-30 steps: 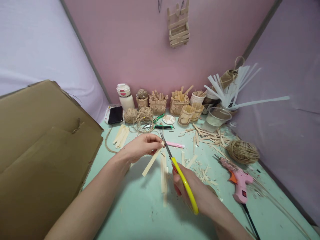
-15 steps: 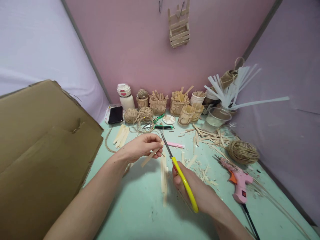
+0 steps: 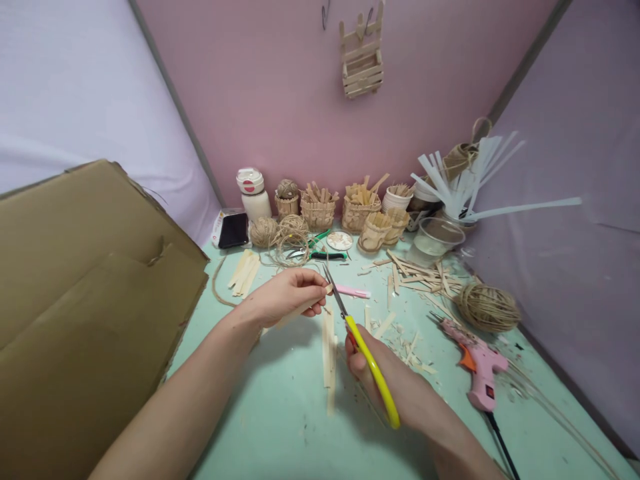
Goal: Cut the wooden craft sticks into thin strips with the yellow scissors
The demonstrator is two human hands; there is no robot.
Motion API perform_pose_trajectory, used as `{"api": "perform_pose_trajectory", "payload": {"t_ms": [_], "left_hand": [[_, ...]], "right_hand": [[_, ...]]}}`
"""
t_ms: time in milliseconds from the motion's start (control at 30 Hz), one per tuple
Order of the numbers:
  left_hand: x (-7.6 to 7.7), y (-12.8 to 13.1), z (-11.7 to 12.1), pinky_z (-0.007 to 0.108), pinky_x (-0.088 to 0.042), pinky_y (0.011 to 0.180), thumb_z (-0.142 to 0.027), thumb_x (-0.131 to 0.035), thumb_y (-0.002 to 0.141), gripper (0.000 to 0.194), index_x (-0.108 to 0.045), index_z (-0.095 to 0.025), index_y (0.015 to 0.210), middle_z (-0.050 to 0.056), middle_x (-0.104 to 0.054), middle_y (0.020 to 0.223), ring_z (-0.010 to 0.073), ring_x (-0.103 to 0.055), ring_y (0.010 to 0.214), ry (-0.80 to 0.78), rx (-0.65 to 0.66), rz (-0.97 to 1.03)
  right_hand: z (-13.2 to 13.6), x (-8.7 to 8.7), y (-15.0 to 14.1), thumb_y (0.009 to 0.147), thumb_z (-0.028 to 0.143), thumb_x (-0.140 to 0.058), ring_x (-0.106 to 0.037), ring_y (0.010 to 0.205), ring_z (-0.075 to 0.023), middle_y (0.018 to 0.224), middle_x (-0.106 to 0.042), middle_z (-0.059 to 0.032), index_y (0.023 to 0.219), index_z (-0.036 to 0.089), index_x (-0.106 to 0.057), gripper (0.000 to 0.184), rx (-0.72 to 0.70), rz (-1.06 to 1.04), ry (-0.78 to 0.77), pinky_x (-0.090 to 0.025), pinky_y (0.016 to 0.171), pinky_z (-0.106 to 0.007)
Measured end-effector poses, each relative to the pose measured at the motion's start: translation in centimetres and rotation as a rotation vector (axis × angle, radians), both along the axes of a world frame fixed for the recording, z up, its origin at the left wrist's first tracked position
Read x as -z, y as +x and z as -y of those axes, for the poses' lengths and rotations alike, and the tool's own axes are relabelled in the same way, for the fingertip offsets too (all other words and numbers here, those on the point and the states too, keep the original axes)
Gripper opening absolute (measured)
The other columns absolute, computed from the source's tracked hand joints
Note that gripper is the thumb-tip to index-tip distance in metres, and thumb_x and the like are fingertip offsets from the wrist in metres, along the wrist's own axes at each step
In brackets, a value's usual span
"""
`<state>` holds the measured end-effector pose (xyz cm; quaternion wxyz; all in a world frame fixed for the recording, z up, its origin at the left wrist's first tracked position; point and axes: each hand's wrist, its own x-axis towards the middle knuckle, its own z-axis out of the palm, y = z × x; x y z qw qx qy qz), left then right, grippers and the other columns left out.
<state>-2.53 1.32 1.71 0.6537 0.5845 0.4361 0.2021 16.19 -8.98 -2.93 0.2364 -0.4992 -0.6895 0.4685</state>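
My left hand [image 3: 299, 295] pinches a thin wooden strip [image 3: 295, 313] between thumb and fingers; one end pokes out past the fingertips, the rest slants down toward the wrist. Wrapped in my right hand [image 3: 377, 360] are scissors with yellow handles [image 3: 376, 377]. Their metal blades [image 3: 336, 291] point up and away, right beside the strip's short end; whether they touch it I cannot tell. Below, loose wooden strips [image 3: 328, 353] lie on the table between my hands. A pink pen-like tool [image 3: 353, 291] lies just behind the blades.
A cardboard sheet [image 3: 90, 300] fills the left. To the right lie a pink glue gun [image 3: 480, 367], a twine ball [image 3: 487, 307] and wood scraps [image 3: 405, 340]. Along the back stand stick-filled baskets [image 3: 360, 212], a white bottle [image 3: 254, 197] and a clear plastic cup [image 3: 435, 240]. Green-handled pruners [image 3: 327, 255] lie before them.
The wooden strip has turned in my left hand, now lying flatter along the palm, its short end nearer the blades. The scissors are held in almost the same place.
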Motion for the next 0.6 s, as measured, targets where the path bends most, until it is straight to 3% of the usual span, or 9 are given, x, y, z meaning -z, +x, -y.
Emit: {"api": "perform_pose_trajectory", "payload": {"t_ms": [600], "left_hand": [[-0.48,0.41,0.26,0.019,-0.042,0.056,-0.03,-0.061,0.079,0.015,-0.059,-0.015,0.076,-0.003,-0.058,0.066,0.0062,-0.052,0.057,0.011,-0.014,-0.05]], "right_hand": [[-0.14,0.28,0.07,0.092,0.065,-0.032,-0.039,0.062,-0.0143,0.074,-0.047,0.0014,0.081,0.023,-0.036,0.044,0.009,0.028,0.002,-0.034,0.058,-0.029]]}}
